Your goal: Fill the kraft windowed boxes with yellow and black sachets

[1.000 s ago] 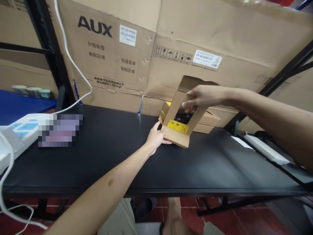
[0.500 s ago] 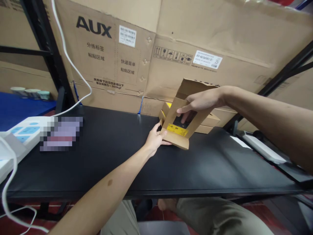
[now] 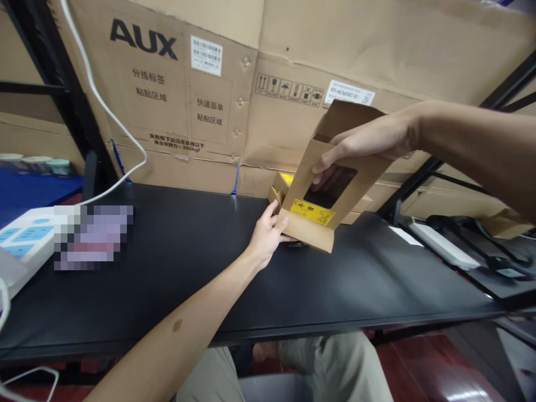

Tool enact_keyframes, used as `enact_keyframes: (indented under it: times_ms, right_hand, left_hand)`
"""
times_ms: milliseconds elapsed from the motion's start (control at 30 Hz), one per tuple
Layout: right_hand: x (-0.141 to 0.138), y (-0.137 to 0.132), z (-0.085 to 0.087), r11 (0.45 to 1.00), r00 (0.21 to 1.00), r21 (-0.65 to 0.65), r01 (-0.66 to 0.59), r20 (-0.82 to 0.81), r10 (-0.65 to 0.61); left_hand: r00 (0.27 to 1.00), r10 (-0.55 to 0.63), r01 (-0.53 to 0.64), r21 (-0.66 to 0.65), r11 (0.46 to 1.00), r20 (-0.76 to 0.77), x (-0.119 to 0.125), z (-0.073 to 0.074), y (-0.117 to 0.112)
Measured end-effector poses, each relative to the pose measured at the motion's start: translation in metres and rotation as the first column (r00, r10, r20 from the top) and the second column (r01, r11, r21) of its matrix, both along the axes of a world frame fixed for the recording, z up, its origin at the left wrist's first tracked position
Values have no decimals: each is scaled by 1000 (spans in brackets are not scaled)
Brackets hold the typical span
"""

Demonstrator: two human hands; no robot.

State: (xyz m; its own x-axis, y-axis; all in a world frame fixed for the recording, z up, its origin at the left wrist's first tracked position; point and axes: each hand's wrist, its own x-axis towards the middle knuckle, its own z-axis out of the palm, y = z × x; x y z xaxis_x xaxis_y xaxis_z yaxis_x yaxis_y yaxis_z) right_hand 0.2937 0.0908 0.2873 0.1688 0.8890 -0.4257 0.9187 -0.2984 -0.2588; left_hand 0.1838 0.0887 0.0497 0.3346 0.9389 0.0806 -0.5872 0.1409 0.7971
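Observation:
A small kraft cardboard box [image 3: 318,220] with a dark window and a yellow label is held tilted above the black table [image 3: 167,268], its top flap open. My left hand [image 3: 268,234] grips the box's lower left corner. My right hand [image 3: 368,142] holds the upper part, its fingers bent over the window edge. More small kraft boxes [image 3: 280,187] lie just behind it against the cardboard wall.
Large AUX cardboard cartons [image 3: 188,95] stand along the back of the table. A white power strip [image 3: 25,243] with a white cable [image 3: 104,120] lies at the left. A white flat device [image 3: 444,245] and black cables [image 3: 481,245] sit at the right.
Both hands have lifted the box a little and tilted it more upright. My right fingers have shifted from inside the window to its upper edge.

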Motion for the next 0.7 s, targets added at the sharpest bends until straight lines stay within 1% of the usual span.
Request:
enact_keyframes:
  times_ms: [133,233,300,333,367,400,467,533,633,700]
  right_hand:
    - [1,0,8,996,995,0,-86,-41,86]
    - [9,0,7,981,980,-4,-196,21,197]
    - [15,-1,2,953,954,56,-298,60,295]
    - [17,-2,-1,937,942,100,-334,58,330]
    - [19,-3,-4,927,939,149,-345,52,341]
    - [20,-4,-6,926,944,187,-328,43,326]
    - [21,-4,-8,946,967,204,-253,24,254]
    - [20,-3,-4,970,980,146,-192,-25,198]
    - [22,0,8,989,974,19,-147,-172,148]
    - [26,2,15,994,968,-7,-108,-228,104]
  left_hand:
    - [1000,17,-17,22,1000,6,-2,6,-1]
    - [999,32,-33,25,999,22,-4,8,0]
    - [999,42,-43,14,999,24,-4,7,1]
    - [999,45,-45,7,999,21,-4,7,2]
    - [999,46,-46,2,999,18,-4,6,3]
    - [999,46,-46,-2,999,15,-4,5,4]
    - [999,40,-40,2,999,10,-3,3,5]
    - [999,32,-32,11,999,7,-3,2,5]
    - [1000,7,-7,43,999,8,0,1,4]
    - [1000,5,-5,57,998,4,3,1,3]
